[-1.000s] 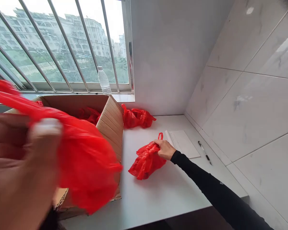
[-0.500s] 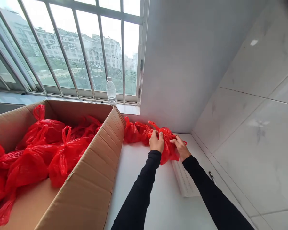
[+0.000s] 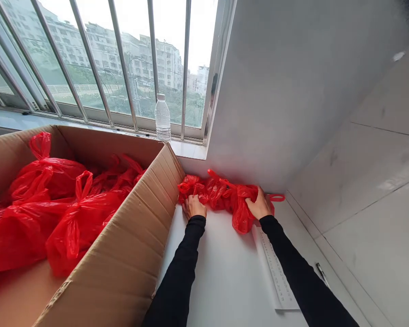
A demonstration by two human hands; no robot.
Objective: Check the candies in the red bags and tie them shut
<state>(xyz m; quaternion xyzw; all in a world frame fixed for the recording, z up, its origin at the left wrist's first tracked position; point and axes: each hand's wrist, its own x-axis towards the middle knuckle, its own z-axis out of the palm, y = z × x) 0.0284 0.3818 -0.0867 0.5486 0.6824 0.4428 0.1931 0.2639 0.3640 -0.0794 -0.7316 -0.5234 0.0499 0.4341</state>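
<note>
Along the wall, on the white tabletop (image 3: 221, 268), red plastic bags lie bunched together. My left hand (image 3: 195, 208) is at the leftmost red bag (image 3: 192, 180), close to the cardboard box; its fingers curl onto the bag and are partly hidden. At the right end of the row, my right hand (image 3: 260, 206) grips another red bag (image 3: 243, 218), thumb on the near side and fingers over the far side. A loop handle (image 3: 277, 198) sticks out to the right of that hand. What the bags contain cannot be made out.
A large open cardboard box (image 3: 132, 240) on the left holds several tied red bags (image 3: 85, 218). A clear bottle (image 3: 162, 118) stands on the sill of the barred window. A printed sheet (image 3: 279, 277) lies under my right forearm, with a pen (image 3: 322, 273) beside it.
My left hand has moved left from the middle bags to the one beside the box. My right hand now grips the bag at the row's right end. The camera view has shifted.
</note>
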